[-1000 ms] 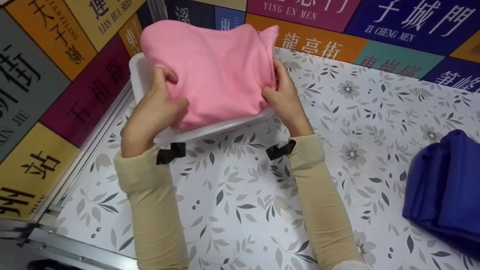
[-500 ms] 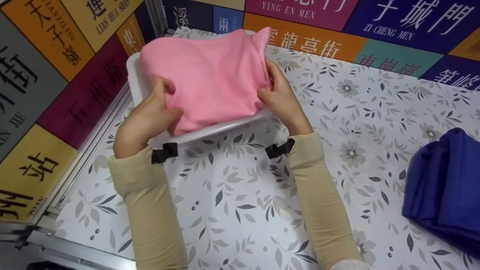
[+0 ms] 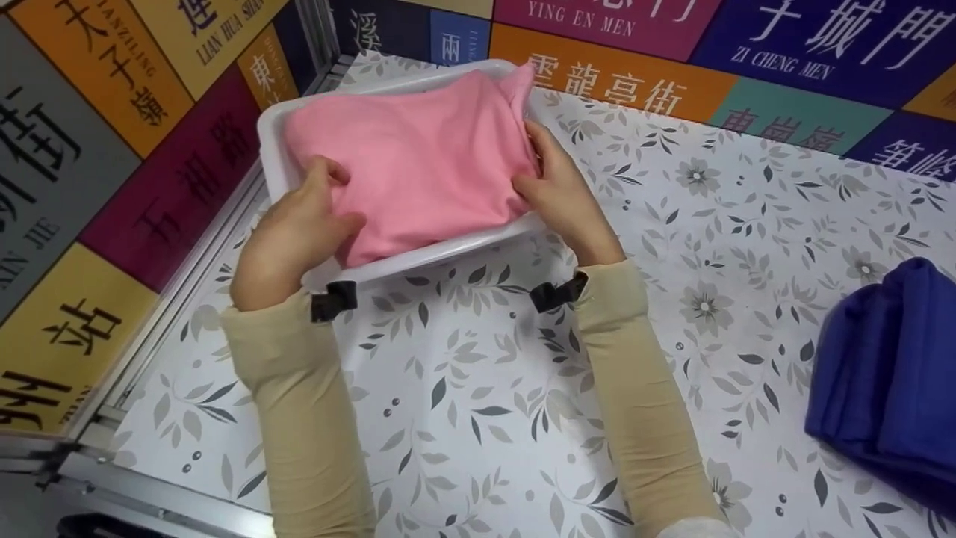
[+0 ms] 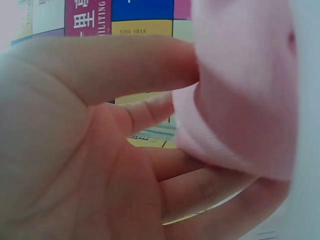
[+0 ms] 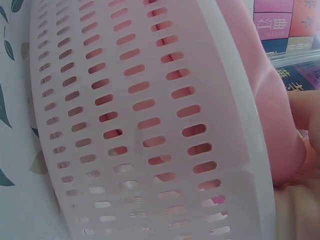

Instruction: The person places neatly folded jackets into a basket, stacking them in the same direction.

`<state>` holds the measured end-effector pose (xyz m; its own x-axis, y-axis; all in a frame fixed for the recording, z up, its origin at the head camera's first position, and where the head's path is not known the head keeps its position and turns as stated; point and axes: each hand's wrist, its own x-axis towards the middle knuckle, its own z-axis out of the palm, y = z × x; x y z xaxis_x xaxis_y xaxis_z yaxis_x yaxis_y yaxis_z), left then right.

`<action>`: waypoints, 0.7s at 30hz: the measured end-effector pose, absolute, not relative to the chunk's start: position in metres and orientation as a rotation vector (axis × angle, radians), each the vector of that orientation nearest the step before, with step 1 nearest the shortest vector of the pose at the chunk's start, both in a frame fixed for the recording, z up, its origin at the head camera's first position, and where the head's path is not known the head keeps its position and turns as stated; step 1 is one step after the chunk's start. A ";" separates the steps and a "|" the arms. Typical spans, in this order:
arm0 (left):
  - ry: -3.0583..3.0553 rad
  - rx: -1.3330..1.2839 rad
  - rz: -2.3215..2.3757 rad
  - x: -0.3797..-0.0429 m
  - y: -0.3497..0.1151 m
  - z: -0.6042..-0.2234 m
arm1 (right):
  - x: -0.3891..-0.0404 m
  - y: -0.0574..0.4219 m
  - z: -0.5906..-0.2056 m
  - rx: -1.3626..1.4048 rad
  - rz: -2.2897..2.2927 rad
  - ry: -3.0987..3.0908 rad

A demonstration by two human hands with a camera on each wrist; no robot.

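Note:
A folded pink cloth [image 3: 418, 164] lies in a white plastic basket [image 3: 274, 153], mostly below the rim, its far right corner sticking up. My left hand [image 3: 287, 232] grips the cloth's left front side; in the left wrist view, the thumb and fingers lie on either side of the cloth [image 4: 245, 90]. At the cloth's right edge, my right hand [image 3: 567, 198] holds it between thumb and fingers, partly over the basket's rim. Slots in the basket's wall [image 5: 150, 135] show pink inside in the right wrist view. Some fingertips are hidden by the cloth.
A folded blue cloth [image 3: 889, 373] lies at the right on the leaf-patterned tabletop [image 3: 463, 418]. Colourful panels with lettering [image 3: 612, 45] stand behind and to the left. A metal frame rail [image 3: 164, 486] runs along the front left.
Both hands have lowered the pink cloth into the basket. More of the basket's back rim shows now. The blue cloth has stayed in place.

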<state>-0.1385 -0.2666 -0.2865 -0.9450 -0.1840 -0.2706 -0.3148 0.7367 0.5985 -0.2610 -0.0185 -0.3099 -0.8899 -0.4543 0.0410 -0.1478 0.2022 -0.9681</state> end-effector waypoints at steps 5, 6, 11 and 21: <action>2.772 -0.422 0.953 -0.138 -0.266 -0.286 | -0.265 -0.019 -0.308 -0.571 -1.644 2.302; 2.776 -0.422 0.948 -0.138 -0.266 -0.286 | -0.266 -0.020 -0.309 -0.575 -1.622 2.316; 2.803 -0.404 0.909 -0.139 -0.266 -0.286 | -0.279 -0.020 -0.317 -0.604 -1.499 2.393; 2.932 -0.326 0.759 -0.134 -0.258 -0.280 | -0.288 -0.024 -0.330 -0.570 -1.320 2.642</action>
<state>-0.1345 -0.2578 -0.2797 -0.9726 -0.1820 -0.1447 -0.2294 0.8533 0.4683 -0.2881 -0.0237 -0.3298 -0.9197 -0.3897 0.0486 -0.2729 0.5453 -0.7925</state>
